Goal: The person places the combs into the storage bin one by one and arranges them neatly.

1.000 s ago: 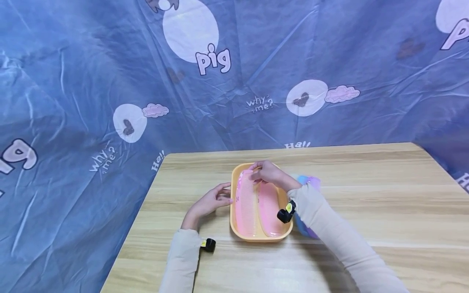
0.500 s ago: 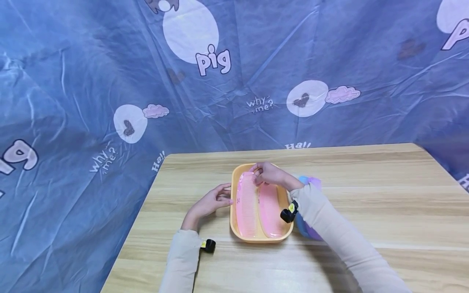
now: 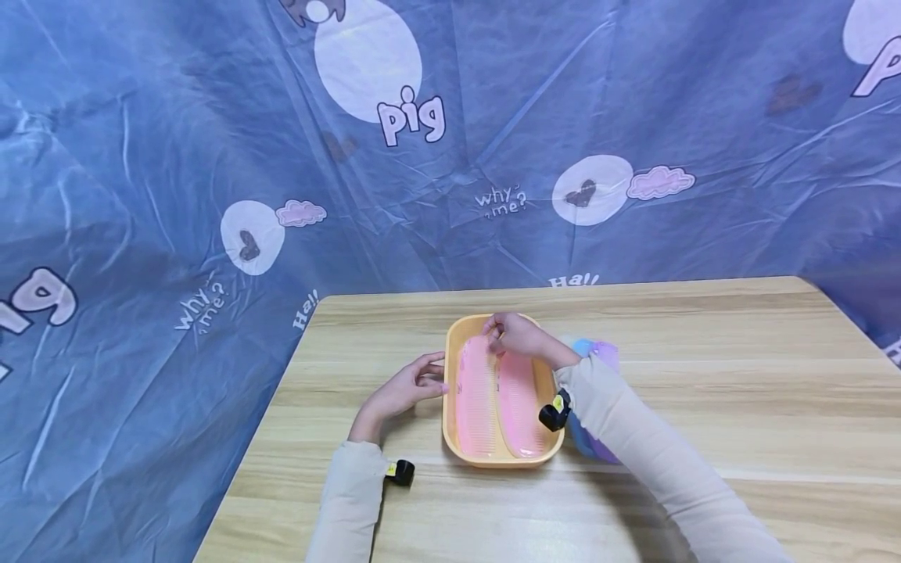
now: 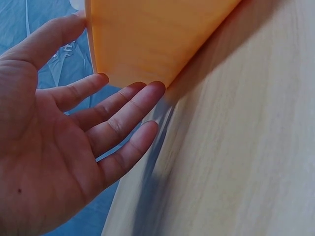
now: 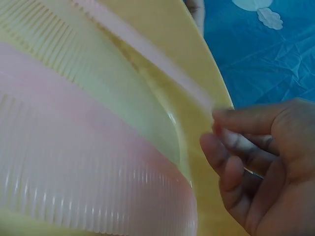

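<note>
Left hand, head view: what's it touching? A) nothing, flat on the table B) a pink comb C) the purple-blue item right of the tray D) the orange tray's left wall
D: the left hand rests straight fingertips against the outer left wall of the orange tray; the left wrist view shows the same contact.

A makeshift recording set is suggested: a wooden tabletop (image 3: 704, 391) backed by a cartoon-printed blue cloth backdrop (image 3: 176, 117).
</note>
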Tool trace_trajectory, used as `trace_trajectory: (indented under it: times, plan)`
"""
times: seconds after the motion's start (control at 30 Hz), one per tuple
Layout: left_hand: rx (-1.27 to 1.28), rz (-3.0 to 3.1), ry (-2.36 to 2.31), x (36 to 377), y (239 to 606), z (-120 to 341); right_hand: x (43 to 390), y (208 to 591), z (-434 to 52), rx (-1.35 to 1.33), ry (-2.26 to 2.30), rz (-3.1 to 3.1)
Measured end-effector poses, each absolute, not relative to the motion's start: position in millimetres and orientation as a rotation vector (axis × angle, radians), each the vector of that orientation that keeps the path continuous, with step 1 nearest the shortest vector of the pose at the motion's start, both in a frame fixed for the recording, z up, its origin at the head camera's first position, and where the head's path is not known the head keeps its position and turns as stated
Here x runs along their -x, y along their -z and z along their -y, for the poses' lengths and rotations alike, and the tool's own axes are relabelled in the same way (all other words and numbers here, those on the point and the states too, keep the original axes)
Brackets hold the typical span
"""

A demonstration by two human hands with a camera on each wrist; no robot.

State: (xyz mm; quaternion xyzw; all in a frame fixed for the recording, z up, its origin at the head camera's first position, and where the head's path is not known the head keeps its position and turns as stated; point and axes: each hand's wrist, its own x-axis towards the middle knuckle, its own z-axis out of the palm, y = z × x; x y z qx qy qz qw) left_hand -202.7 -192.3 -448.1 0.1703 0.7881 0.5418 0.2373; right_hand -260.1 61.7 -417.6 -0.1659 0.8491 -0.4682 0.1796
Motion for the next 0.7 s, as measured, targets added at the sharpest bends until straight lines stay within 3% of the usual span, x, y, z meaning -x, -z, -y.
trace_trajectory:
  times: [0.7]
  plan:
    - [-0.460,-2.145,-1.500,202,448,192,255,406,-85,0.703,1.375,-2.307]
